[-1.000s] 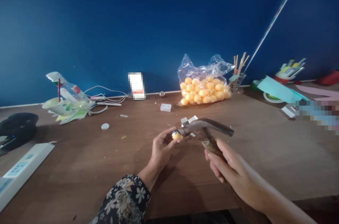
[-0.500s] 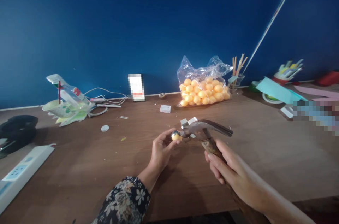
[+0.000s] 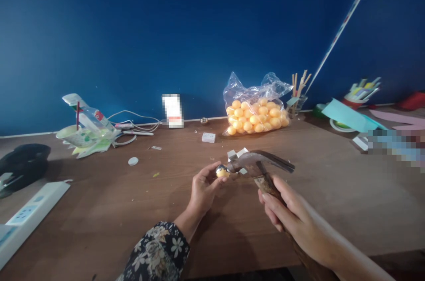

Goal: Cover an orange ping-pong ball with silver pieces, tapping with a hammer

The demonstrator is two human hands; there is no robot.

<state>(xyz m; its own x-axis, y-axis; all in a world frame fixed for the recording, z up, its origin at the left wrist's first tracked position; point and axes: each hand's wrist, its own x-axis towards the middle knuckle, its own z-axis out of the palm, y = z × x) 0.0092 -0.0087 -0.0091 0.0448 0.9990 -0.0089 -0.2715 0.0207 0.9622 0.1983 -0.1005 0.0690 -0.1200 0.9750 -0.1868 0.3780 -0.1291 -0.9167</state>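
Observation:
Between the thumb and fingers of my left hand [image 3: 203, 185] is a small ball [image 3: 222, 171], shiny silver on top and yellow below. I cannot tell whether this is one piece or two. A claw hammer [image 3: 264, 180] is in my right hand [image 3: 287, 205], which is wrapped round its wooden handle. The striking end of the hammer is right beside the ball, its claw pointing right; whether they touch is not clear. Behind the hammer head, partly hidden by it, stand small white box-like pieces [image 3: 232, 155].
At the back, a clear bag of yellow balls [image 3: 254, 117] leans near the blue wall. A small white box [image 3: 208, 138] and a round white cap [image 3: 133, 161] lie on the brown table [image 3: 133, 228]. A power strip [image 3: 29, 210] is at left, a cup of pens [image 3: 360, 92] at right.
The whole view has shifted very slightly. Both hands keep the same hold, with the hammer head still beside the ball.

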